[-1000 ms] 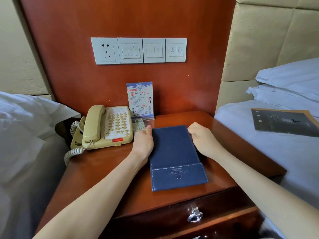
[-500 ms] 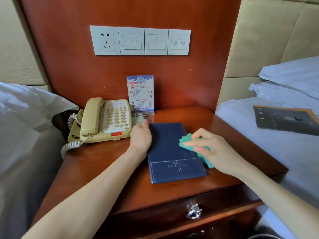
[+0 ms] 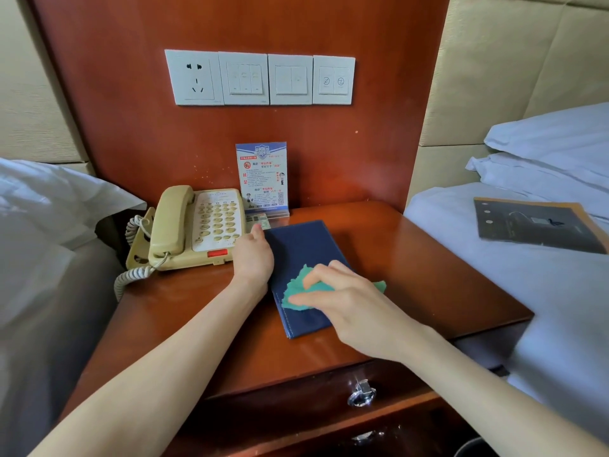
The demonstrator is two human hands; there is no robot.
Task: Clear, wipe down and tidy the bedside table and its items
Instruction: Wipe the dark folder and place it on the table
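Fingers (image 3: 308, 285) of the right hand (image 3: 356, 308) lie nearly straight, pressing a green cloth (image 3: 298, 293) flat onto the near half of a blue folder (image 3: 303, 252); the left hand (image 3: 253, 258) lies against the folder's left edge with its fingers extended along it, apparently steadying it, though how far they curl under the edge cannot be told.

By size, the worktop (image 3: 428, 275) comes first, a red-brown bedside surface with a bed on either flank. On it, at about ten o'clock from the folder, sits a beige telephone (image 3: 194, 225), just beside the left hand. At twelve o'clock stands an upright notice card (image 3: 262, 179) against the back panel, close to the folder's far edge. The folder lies near the middle, its long axis running roughly from twelve to six o'clock, tilted a little.

The untouched part of the cover lies at twelve o'clock from the right fingers, so the coming stroke likely runs along that long axis, away from the person. The right hand is the one on the cloth; the left only needs to hold the folder from sliding.
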